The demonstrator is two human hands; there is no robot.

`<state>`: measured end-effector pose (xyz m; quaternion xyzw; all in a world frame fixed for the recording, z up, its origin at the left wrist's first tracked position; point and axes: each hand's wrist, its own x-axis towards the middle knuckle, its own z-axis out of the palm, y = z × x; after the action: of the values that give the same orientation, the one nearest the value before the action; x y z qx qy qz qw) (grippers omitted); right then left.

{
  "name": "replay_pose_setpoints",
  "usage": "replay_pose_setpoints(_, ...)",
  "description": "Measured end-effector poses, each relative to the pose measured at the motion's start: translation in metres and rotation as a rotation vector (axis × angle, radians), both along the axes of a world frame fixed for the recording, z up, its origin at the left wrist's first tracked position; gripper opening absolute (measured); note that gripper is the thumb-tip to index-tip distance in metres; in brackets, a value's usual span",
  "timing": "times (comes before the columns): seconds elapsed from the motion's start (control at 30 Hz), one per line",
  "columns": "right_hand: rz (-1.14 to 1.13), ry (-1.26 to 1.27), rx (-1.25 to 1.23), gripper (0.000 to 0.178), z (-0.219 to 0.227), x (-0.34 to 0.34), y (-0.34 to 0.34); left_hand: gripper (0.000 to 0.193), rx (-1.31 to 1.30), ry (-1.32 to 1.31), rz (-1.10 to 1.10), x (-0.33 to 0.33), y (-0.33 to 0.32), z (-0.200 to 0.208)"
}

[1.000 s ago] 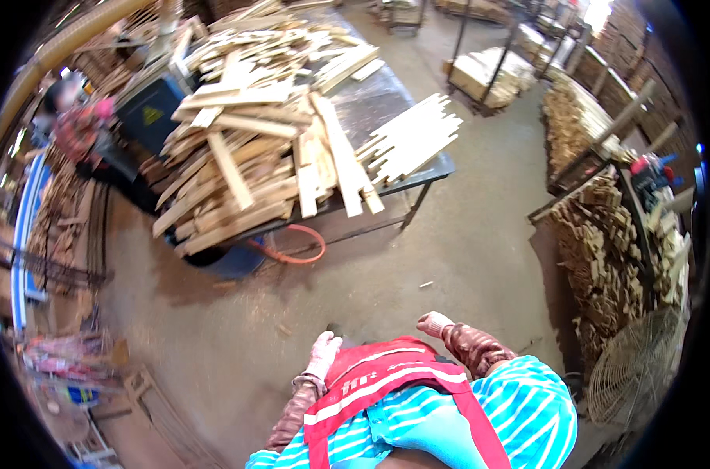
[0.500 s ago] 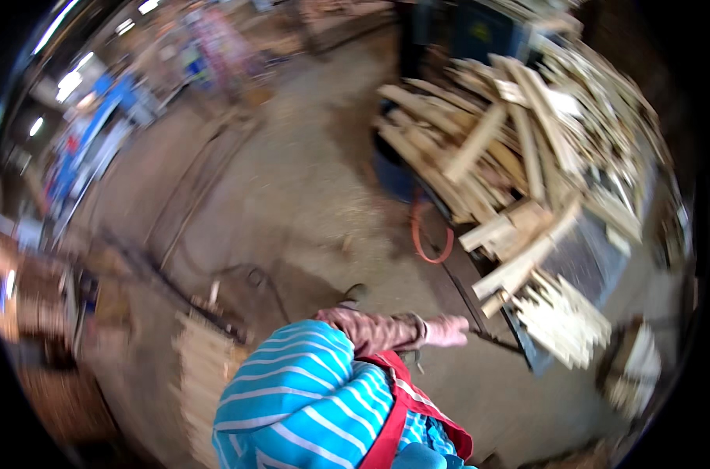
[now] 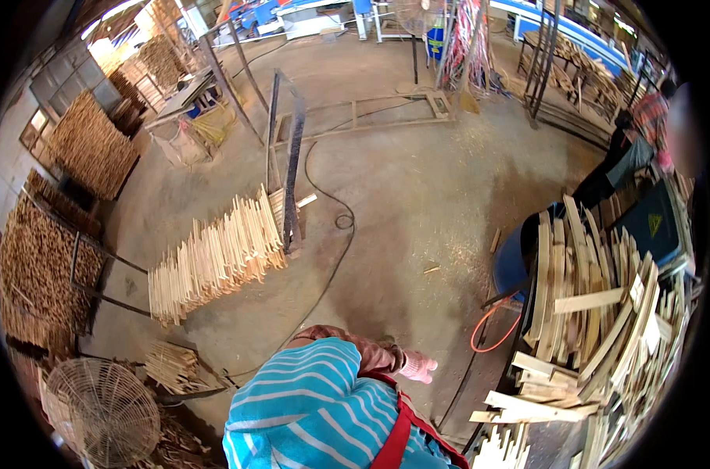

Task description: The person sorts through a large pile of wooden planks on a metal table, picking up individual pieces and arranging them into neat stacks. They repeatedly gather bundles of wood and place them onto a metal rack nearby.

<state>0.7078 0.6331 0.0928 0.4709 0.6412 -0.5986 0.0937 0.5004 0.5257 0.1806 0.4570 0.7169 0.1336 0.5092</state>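
One gloved hand [image 3: 417, 366] in view, empty, held in the air near the offcuts [image 3: 597, 320] piled at right; fingers loosely curled, grip unclear. Other hand hidden. Slats [image 3: 214, 258] stacked well apart, left, on the floor [image 3: 417, 203].

Bare concrete floor [image 3: 417, 203] lies open ahead of the gloved hand [image 3: 417, 366]. A heaped pile of wood offcuts [image 3: 597, 313] blocks the right; a rack of stacked slats [image 3: 214, 258] blocks the left.

A wire fan guard [image 3: 101, 410] lies at the lower left, a black cable [image 3: 335, 258] crosses the middle floor [image 3: 417, 187], and blue machines [image 3: 308, 12] stand at the top.
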Motion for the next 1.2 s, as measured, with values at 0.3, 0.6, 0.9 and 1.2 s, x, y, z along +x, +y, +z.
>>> replay_pose_setpoints(0.3, 0.193, -0.055, -0.001, 0.014, 0.006, -0.063, 0.004, 0.049, 0.074, -0.104, -0.079, -0.013, 0.023, 0.04)
replay_pose_setpoints(0.6, 0.091, -0.052, 0.121, 0.015, -0.004, 0.069, -0.031, 0.057, 0.171, -0.033, -0.18, -0.01, 0.024, 0.039)
replay_pose_setpoints(0.9, -0.56, 0.018, 0.122, 0.046, 0.044, 0.261, -0.171, 0.06, 0.081, -0.278, -0.084, 0.177, -0.011, -0.058)
replay_pose_setpoints(1.2, -1.192, -0.109, -0.04, 0.047, 0.047, 0.416, -0.334, 0.068, -0.228, -0.325, -0.664, 0.443, -0.02, -0.034)
